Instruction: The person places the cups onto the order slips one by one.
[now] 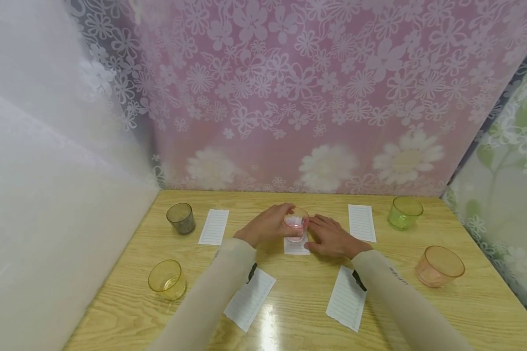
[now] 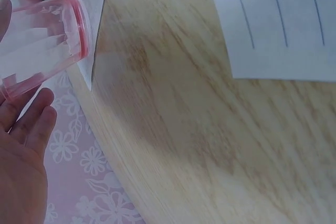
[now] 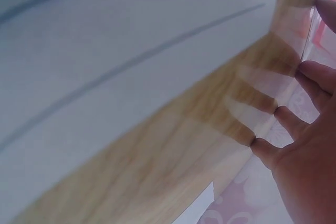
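My left hand (image 1: 270, 225) grips a clear pink glass cup (image 1: 296, 225) in the middle of the table, with its fingers around the side. White folded paper pieces show through the glass in the left wrist view. The cup stands on or just over a lined paper strip (image 1: 296, 249); I cannot tell whether it touches. Just right of the cup, my right hand (image 1: 331, 238) rests its spread fingertips on the table, the thumb near the strip's right edge. In the right wrist view those fingers (image 3: 291, 121) touch the wood and hold nothing.
Lined sheets lie at back left (image 1: 213, 227), back right (image 1: 362, 223), front left (image 1: 249, 298) and front right (image 1: 347, 300). Left stand a grey cup (image 1: 182, 219) and a yellow cup (image 1: 168, 282); right, a green cup (image 1: 404, 214) and an orange cup (image 1: 439, 267). Floral curtains border the table.
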Motion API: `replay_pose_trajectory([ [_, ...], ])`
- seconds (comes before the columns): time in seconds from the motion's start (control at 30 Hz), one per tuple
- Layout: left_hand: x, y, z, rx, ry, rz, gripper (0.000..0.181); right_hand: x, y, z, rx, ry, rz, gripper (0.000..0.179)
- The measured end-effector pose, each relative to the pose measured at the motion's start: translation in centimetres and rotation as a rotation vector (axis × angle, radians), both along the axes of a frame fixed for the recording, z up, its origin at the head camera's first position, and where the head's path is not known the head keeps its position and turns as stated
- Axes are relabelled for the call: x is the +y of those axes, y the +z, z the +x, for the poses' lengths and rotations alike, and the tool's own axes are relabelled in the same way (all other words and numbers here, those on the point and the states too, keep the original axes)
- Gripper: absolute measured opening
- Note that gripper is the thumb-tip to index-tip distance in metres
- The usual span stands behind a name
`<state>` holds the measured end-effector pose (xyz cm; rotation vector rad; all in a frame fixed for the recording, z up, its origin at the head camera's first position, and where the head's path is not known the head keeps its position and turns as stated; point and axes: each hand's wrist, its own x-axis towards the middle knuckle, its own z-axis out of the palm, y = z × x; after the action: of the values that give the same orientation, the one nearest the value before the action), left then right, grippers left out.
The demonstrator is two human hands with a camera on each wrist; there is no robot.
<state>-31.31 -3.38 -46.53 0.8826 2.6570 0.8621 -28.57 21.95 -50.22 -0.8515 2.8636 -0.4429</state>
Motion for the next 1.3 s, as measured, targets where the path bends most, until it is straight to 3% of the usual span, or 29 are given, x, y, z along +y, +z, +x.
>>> replay_pose_trajectory([
  [0.27, -0.1, -0.1, 0.3, 0.027, -0.006, -0.018, 0.094, 0.2, -0.4, 0.0, 0.0, 0.005, -0.008, 0.075],
  [0.6, -0.3, 0.1, 0.4, -0.008, 0.013, -0.021, 0.11, 0.2, -0.4, -0.1, 0.026, 0.02, -0.093, 0.076],
  [0.83, -1.8, 0.8, 0.3, -0.002, 0.058, -0.039, 0.098, 0.6, 0.0, 0.1, 0.029, -0.011, -0.143, 0.079],
  [1.1, -4.7, 2.4, 0.1, 0.009, 0.088, -0.052, 0.09, 0.9, 2.1, 0.0, -0.095, -0.077, -0.249, 0.093],
  [1.3, -7.3, 3.4, -0.6, 0.022, 0.12, -0.049, 0.089, 0.5, 4.1, -0.3, -0.121, -0.077, -0.301, 0.099],
])
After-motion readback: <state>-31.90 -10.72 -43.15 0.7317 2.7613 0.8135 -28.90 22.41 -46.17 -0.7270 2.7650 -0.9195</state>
